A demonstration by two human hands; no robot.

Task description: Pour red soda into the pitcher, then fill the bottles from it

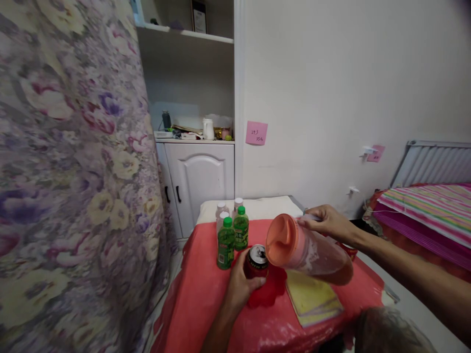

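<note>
My left hand [241,282] is wrapped round a dark red drink can [256,268] with its silver top up and its tab opening showing. Beneath it lies a red scallop-edged plate [270,294]. My right hand [319,218] grips the handle of a clear pitcher [324,260] with an orange lid. The pitcher is tipped on its side, its lid beside and slightly above the can's top. Liquid lies in the pitcher's lower part; I cannot tell whether any is flowing out. Two green bottles [225,245] with green caps stand left of the can.
Clear bottles with white caps [222,210] stand behind the green ones. A folded yellow cloth [311,296] lies right of the plate on the red-covered table [195,294]. A floral curtain [73,171] hangs at left, a white cabinet [202,171] behind. At right is a bed [434,206].
</note>
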